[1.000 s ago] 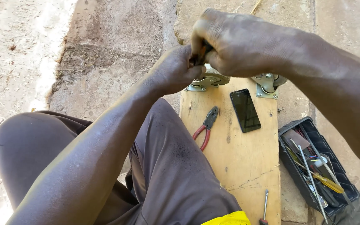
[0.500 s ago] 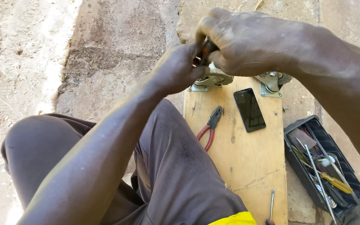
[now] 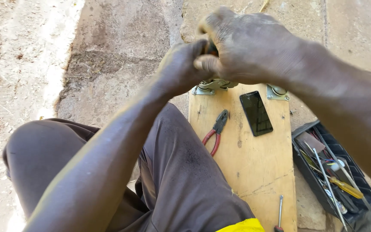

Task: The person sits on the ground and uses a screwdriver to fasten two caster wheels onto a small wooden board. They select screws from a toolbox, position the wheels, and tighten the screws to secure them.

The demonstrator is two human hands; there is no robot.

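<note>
My left hand [image 3: 181, 66] and my right hand [image 3: 247, 47] meet above the far end of a wooden board [image 3: 254, 167]. Both close around a small dark object [image 3: 211, 48] that is mostly hidden between the fingers. Just below the hands a metal caster bracket [image 3: 211, 86] is fixed to the board's far left corner. A second bracket [image 3: 277, 92] sits at the far right corner, partly under my right wrist.
On the board lie red-handled pliers [image 3: 214, 132], a black phone [image 3: 256, 113] and a screwdriver [image 3: 279, 212] near the front edge. A black tray of tools [image 3: 336, 174] stands to the right on the concrete ground. My knees in grey trousers [image 3: 108, 172] fill the left.
Both hands stay clasped on the small object above the bracket, shifting slightly. The view has drifted a little, so the board sits more to the right.
</note>
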